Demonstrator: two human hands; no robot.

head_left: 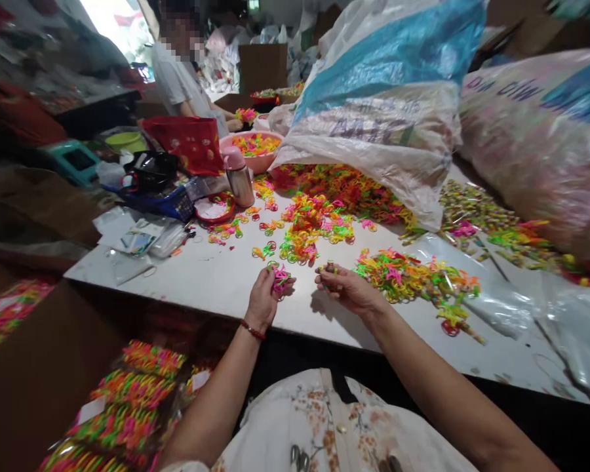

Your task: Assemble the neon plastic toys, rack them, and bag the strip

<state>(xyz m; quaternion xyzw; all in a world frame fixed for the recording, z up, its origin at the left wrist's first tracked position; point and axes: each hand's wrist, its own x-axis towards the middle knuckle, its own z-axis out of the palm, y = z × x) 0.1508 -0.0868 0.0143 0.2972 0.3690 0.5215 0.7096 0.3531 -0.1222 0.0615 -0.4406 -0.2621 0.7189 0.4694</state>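
Note:
My left hand (265,295), with a red bracelet at its wrist, is closed around a pink and green plastic piece (280,279) above the table's front edge. A short way to the right, my right hand (347,287) pinches a small yellow and brown piece (330,267) between thumb and fingers. The two hands are apart. Just beyond them on the white table (216,275) lies a heap of bright plastic pieces (305,226). Another pile of such pieces (398,275) lies right beside my right hand.
A large white and blue sack (373,98) spills pieces at the back. A pink-capped flask (238,177), red dish (215,208) and blue basket (177,202) stand left. Packed pieces (132,393) lie below the table. Another person (181,85) works at the far left.

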